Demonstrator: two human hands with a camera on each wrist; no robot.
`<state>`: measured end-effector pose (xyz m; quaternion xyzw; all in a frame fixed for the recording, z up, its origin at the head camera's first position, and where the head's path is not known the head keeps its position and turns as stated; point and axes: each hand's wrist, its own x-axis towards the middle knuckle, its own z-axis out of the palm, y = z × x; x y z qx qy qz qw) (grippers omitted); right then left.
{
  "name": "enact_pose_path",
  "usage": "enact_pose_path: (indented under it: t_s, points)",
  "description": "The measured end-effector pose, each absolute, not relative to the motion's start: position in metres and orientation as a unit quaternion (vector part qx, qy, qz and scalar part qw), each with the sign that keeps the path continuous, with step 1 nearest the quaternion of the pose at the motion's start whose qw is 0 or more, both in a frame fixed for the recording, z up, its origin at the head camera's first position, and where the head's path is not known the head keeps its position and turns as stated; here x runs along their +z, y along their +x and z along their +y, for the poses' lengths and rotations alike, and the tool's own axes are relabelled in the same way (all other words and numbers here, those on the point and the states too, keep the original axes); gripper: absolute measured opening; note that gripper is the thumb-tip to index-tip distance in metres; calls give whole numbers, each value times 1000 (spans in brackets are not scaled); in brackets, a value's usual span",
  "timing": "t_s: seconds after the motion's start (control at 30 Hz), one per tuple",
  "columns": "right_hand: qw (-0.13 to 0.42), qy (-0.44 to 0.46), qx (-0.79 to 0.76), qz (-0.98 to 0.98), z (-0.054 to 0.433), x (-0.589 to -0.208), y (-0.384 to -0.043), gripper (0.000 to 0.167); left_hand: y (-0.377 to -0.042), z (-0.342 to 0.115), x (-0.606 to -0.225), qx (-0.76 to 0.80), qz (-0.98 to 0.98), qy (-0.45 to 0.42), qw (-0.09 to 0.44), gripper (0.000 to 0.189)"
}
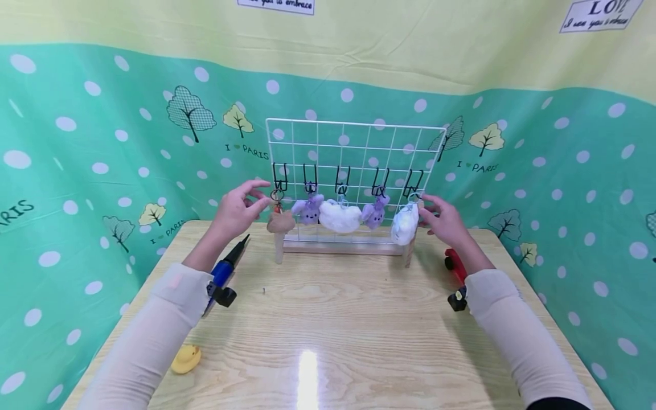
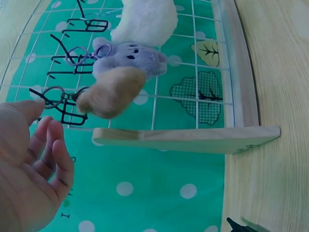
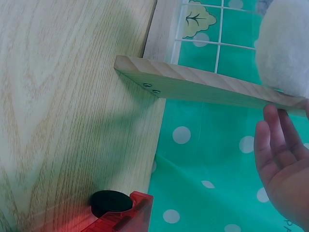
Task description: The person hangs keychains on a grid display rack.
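Observation:
A white wire grid rack [image 1: 353,126] on wooden feet stands on the table, with several plush keychains on its black hooks. My left hand [image 1: 239,208] is at its left end, fingers loosely bent. In the left wrist view a fingertip is right at the key ring [image 2: 53,96] of the brown plush [image 2: 113,92]. Beside that hang a purple plush [image 1: 310,209], a white plush [image 1: 340,217] and another purple plush [image 1: 374,212]. On the right, my right hand [image 1: 445,219] has its fingertips close to the wooden side foot [image 3: 207,82] and a second white plush [image 1: 405,224].
A blue and black pointed tool [image 1: 224,270] lies left, partly under the left forearm. A yellow rubber duck [image 1: 185,359] sits at the front left. Near the right forearm lies a red object with a black wheel [image 1: 454,265]. Green patterned cloth [image 1: 61,171] surrounds the table [image 1: 359,330].

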<state>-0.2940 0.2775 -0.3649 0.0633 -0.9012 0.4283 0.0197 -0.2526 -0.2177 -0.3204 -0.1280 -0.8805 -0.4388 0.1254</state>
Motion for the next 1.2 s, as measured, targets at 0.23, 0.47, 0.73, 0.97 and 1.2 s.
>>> enact_pose_path:
  t_s: [0.23,0.47,0.73,0.97,1.2]
  points:
    - [7,64,435,-898,276,-363,-295,61,-246,-226,-319,-446,-878,-125,120,41]
    - [1,69,426,-902,278,-356,-297,61,-233,-232,-308,-435,-882,-126,131,40]
    - [-20,86,374,-923,285,-349,-287,62,-221,-229,-301,-410,-888,-141,155,40]
    - [7,77,335,-939,283,-335,-265,68,-205,-223,-301,-374,-887,-192,188,36]
    - [112,132,300,-938,270,-312,-225,55,-179,-210,-305,-334,-886,-262,186,37]
